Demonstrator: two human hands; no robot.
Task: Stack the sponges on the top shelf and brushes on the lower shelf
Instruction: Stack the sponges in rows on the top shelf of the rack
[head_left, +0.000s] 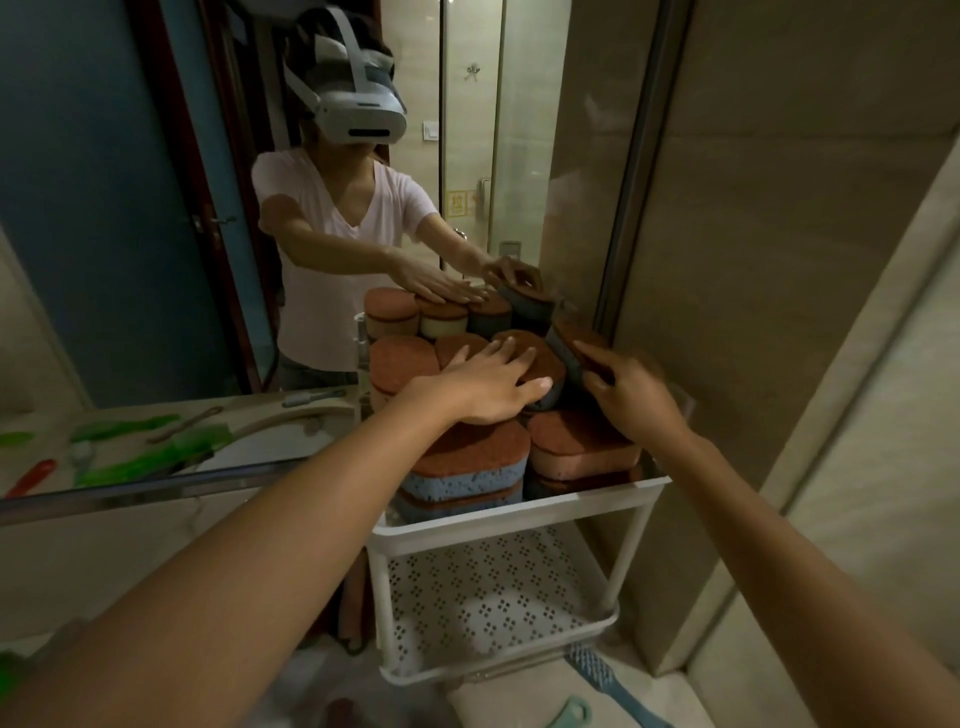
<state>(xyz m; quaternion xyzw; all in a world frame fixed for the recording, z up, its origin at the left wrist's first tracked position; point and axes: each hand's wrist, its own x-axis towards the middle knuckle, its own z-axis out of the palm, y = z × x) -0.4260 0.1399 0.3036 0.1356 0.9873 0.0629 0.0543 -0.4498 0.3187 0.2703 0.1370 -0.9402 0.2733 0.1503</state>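
Two bare forearms (234, 561) reach in from six o'clock. The left hand (493, 384) lies flat, fingers straight, pressing on the brown-topped sponges (467, 457) heaped on the top shelf (519, 514). At its three o'clock, the right hand (631, 387) curls round a tilted grey sponge (566, 345) at the pile's far edge. The lower shelf (467, 587) sits beneath. Green brushes (171, 447) lie on the counter (47, 415) at nine o'clock, a blue brush (597, 670) at five.

One sign shows, a little above the middle of the frame: a small yellow sticker (457, 203) on a glass door (470, 130). It carries a single dark Chinese character, too blurred to read with certainty. A paler sticker (474, 199) touching its right edge is illegible.
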